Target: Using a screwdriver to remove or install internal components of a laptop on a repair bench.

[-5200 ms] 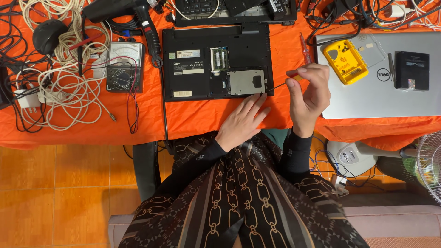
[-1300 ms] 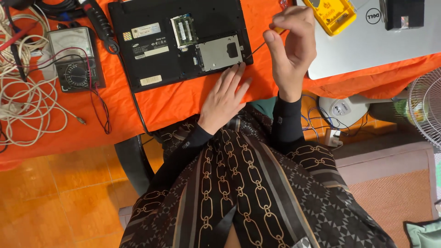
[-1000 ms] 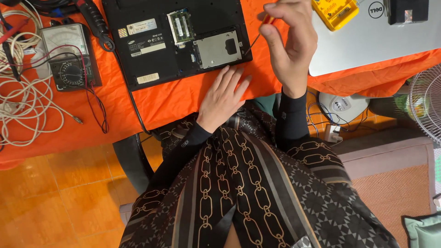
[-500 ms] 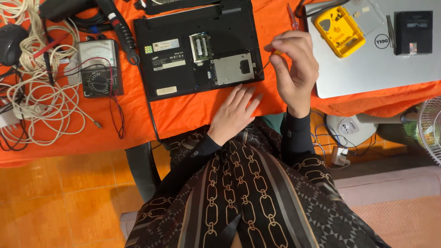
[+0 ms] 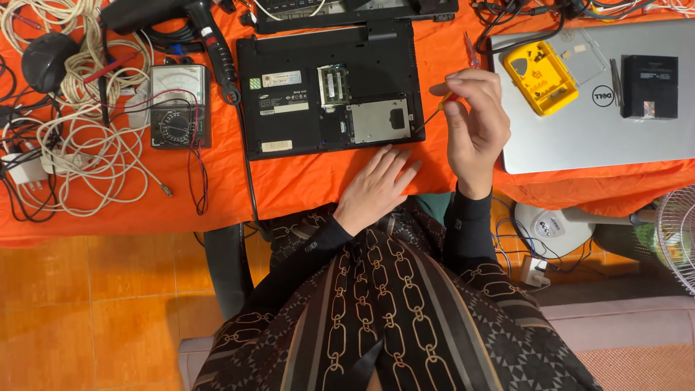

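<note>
Your right hand [image 5: 474, 127] pinches a thin screwdriver [image 5: 433, 116] whose tip meets the right edge of the open black laptop [image 5: 329, 87] on the orange counter [image 5: 304, 181], while your left hand [image 5: 376, 190] rests open and flat just below it.

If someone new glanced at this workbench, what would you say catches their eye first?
Probably the bright orange cloth over the table, with the black laptop lying upside down at its centre, its bays uncovered. The right hand holds a thin screwdriver at the laptop's right edge, while the left hand rests flat below it. A tangle of white cables fills the left side.
</note>
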